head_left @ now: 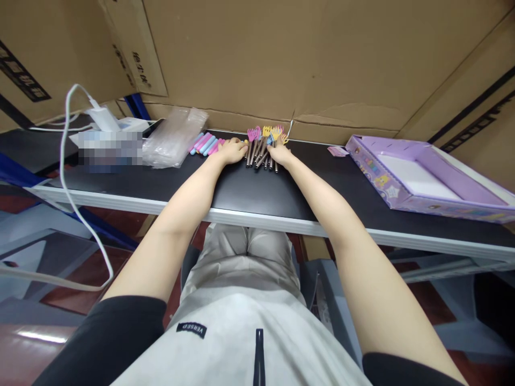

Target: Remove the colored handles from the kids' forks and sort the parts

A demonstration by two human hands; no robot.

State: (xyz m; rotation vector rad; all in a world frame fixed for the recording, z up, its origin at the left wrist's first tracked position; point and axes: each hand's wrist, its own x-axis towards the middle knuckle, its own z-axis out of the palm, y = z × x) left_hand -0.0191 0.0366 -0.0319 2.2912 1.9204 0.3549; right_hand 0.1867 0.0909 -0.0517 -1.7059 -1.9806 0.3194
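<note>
A bundle of back scratchers (257,147) lies on the black tabletop, with pink, yellow and blue claw-shaped heads pointing away and metal rods toward me. Flat beside its left edge rests my left hand (232,151), fingers stretched out and touching the nearest rods. This hand partly covers a row of pink, blue and lilac tube-shaped pieces (207,143). My right hand (280,154) lies against the bundle's right side, thumb and fingers apart. Some rods and heads are hidden behind its fingers.
Clear plastic bags (175,136) lie left of the tubes. A white charger with a cable (103,118) stands farther left. At the right is a shallow purple box (402,177), with a small pink packet (338,151) near its corner. Cardboard walls (314,64) enclose the back.
</note>
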